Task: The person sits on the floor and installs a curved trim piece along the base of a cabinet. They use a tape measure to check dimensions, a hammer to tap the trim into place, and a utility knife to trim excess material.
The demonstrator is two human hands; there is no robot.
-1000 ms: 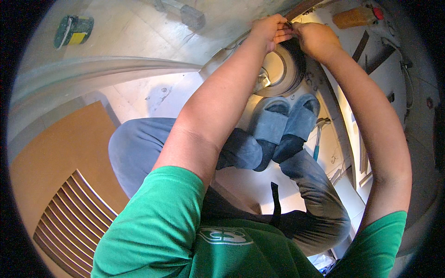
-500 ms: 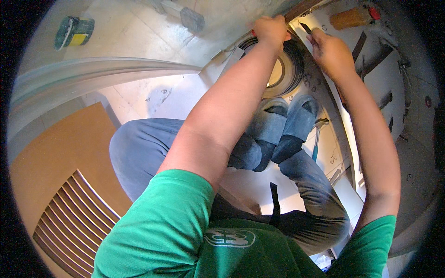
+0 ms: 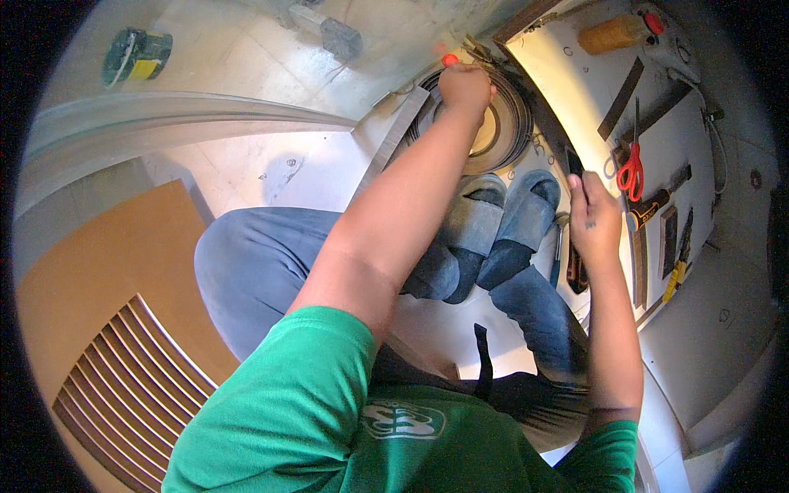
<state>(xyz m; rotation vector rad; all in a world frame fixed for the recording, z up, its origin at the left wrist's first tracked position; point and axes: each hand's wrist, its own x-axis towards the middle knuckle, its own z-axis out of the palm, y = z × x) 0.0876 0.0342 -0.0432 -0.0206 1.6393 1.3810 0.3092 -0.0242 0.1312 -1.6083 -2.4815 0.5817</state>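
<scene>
My left hand (image 3: 466, 88) is closed in a fist above a coil of dark strip (image 3: 522, 135). A small red end (image 3: 449, 60) shows by its knuckles; the rest of what it grips is hidden. On the right, my right hand (image 3: 596, 218) is wrapped round a knife beside the curved edge of a white panel (image 3: 593, 135). The knife's dark blade (image 3: 573, 161) points away from me, and its black and red handle (image 3: 578, 273) shows below the hand.
Red scissors (image 3: 630, 174), a chisel-like tool with an orange-black handle (image 3: 649, 209), a yellow cutter (image 3: 675, 281), dark strips (image 3: 622, 97) and an amber bottle (image 3: 612, 34) lie on the panel. A hammer (image 3: 556, 256) lies near my slippers (image 3: 532, 212). A brown slatted panel (image 3: 123, 255) stands left.
My right hand has drawn back toward me with the knife, away from the panel's far end. My left hand has moved slightly left and nearer. More tools on the panel now show.
</scene>
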